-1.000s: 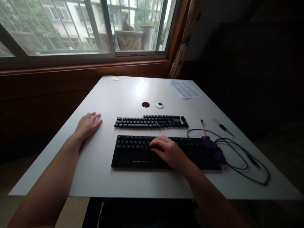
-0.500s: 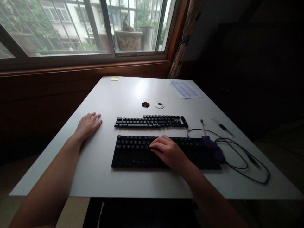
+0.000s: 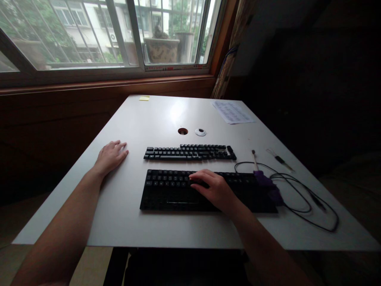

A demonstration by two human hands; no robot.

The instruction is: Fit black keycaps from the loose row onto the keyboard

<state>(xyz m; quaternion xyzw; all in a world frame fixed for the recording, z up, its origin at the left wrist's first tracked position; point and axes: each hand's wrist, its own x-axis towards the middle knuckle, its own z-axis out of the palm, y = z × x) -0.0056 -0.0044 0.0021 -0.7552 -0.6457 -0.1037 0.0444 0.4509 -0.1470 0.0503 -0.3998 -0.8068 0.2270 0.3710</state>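
A black keyboard (image 3: 166,194) lies near the table's front edge. Keycaps fill its upper rows at the left, while the lower part shows bare dark plate. My right hand (image 3: 212,186) reaches over its middle, thumb and fingertips curled around a black keycap (image 3: 191,182) at the end of the third row; the fingers partly hide it. Behind the keyboard, loose black keycaps (image 3: 172,153) lie grouped in rows in a keyboard layout. My left hand (image 3: 111,157) rests flat on the white table left of them, fingers spread, holding nothing.
A purple cloth (image 3: 263,179) and a small brush (image 3: 254,157) lie at the keyboard's right end. Beyond them are a coiled black cable (image 3: 300,214) and a wire keycap puller (image 3: 279,159). Papers (image 3: 232,112), a cable hole (image 3: 182,131) and its white ring (image 3: 200,132) are farther back.
My right hand has shifted slightly right and its thumb and fingers have parted a little around the keycap. My left hand stays where it was.
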